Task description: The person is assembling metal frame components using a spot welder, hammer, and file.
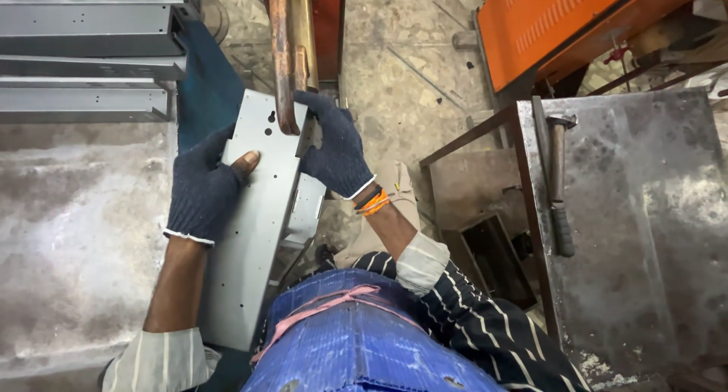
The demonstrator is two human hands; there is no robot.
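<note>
A grey punched metal panel (262,210) is held at centre, its far end pushed under a rusty curved arm (284,58) of the machine. The left hand (203,186) is wrapped over the panel's left edge, a bare fingertip showing through the torn glove. The right hand (334,145) is clasped on the far right edge, touching the arm. A finger could be nipped there or cut on the edge, and the panel could slip. A hammer (559,183) lies on the right worktop (644,248).

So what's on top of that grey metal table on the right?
A hammer lies on the metal table near its left edge, head away from the person. Pale dust marks the surface; the far right is out of view.
</note>
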